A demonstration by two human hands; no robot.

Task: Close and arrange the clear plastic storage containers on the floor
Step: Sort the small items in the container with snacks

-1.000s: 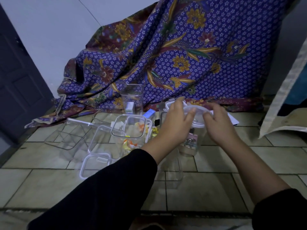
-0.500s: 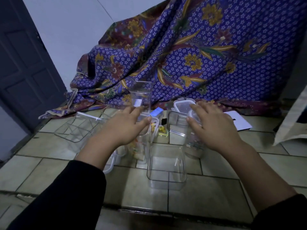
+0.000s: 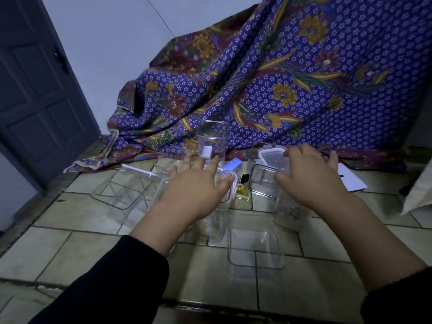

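Left hand (image 3: 198,188) laid open, fingers released, on lidded container (image 3: 217,226); jar (image 3: 288,213) top grasped by right hand (image 3: 311,181); floor (image 3: 93,249) tiled.

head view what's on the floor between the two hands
In the head view, a small blue box, a small black item and a yellow packet lie on the floor between the left hand and the right hand.

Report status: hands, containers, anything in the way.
Left hand open, spread over clear square plastic container. Right hand grips top of clear round plastic jar. Lidless clear rectangular tub stands near, between forearms.
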